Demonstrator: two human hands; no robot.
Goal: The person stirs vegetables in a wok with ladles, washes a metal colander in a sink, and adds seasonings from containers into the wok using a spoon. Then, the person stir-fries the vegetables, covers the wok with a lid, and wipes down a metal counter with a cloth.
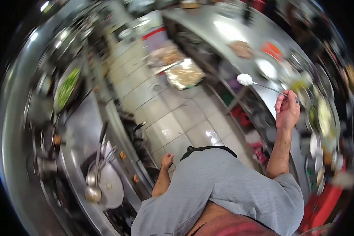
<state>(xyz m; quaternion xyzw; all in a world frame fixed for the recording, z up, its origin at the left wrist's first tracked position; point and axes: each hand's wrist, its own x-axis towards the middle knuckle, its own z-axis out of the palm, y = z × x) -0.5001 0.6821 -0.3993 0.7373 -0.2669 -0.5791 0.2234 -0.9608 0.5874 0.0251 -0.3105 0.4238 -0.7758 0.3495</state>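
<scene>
My right hand is closed round the handle of a metal spoon, held out over the edge of the steel counter at the right. A heap of white stuff fills the spoon's bowl. Beyond it on the counter stands a round dish with white contents, next to an orange-red container. Down by my waist on the left, my left hand has its fingers curled; whether anything is in them is hidden.
A wok with green vegetables and a pan with ladles are on the stove side at the left. A foil-covered tray stands above the tiled floor. Several bowls and plates line the right counter.
</scene>
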